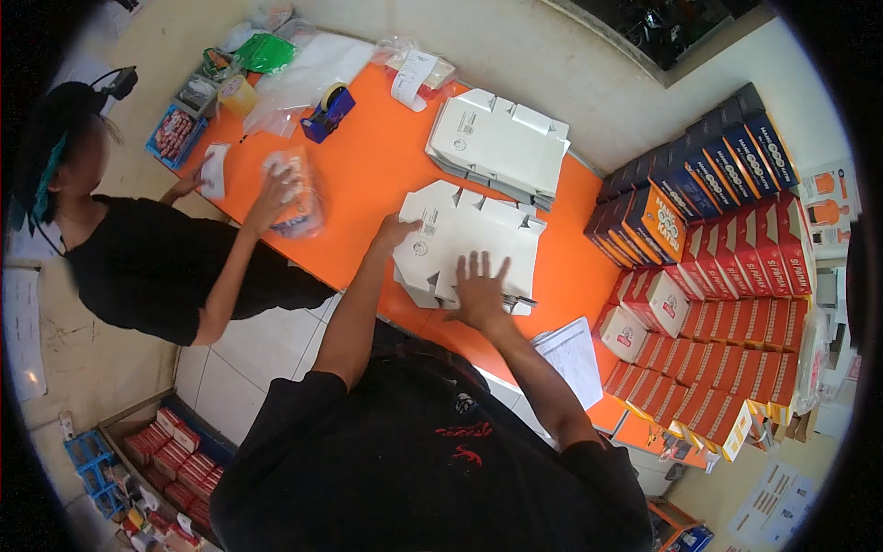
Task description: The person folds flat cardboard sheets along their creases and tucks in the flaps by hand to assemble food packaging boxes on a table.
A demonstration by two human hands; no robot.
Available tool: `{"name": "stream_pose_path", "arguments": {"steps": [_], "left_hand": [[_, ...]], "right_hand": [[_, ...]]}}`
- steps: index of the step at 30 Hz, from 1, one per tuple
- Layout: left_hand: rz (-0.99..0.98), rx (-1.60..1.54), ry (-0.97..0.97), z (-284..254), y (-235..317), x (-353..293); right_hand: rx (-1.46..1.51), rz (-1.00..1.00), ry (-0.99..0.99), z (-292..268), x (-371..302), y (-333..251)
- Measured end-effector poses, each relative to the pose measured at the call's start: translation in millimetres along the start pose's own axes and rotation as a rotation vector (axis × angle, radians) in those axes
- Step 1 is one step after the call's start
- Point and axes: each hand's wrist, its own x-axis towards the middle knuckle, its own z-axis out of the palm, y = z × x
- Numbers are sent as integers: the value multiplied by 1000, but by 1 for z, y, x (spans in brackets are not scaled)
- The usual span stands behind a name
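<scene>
A small stack of white flattened cardboard boxes (446,210) lies in front of me on the orange table. At its left edge my left hand (394,234) is closed, its fingers around the cardboard and partly hidden. My right hand (479,289) rests flat on the top sheet near its front edge, fingers spread wide. Just beyond lies a second, thicker stack of white flattened boxes (501,138), which neither hand touches.
A co-worker (184,248) on the left handles a plastic-wrapped package (296,198) and a white slip (214,171). A blue tape dispenser (328,114) stands behind. Rows of orange, red and dark-blue boxes (708,239) line the right. Papers (568,361) lie near my right forearm.
</scene>
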Motion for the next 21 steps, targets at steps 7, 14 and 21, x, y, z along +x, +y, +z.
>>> {"name": "stream_pose_path", "arguments": {"steps": [7, 14, 21], "left_hand": [[368, 397, 319, -1, -50, 17], [369, 478, 421, 22, -40, -7], [335, 454, 404, 19, -46, -4]], "right_hand": [[4, -140, 385, 114, 40, 8], [422, 65, -84, 75, 97, 52], [432, 214, -318, 62, 119, 52]]}}
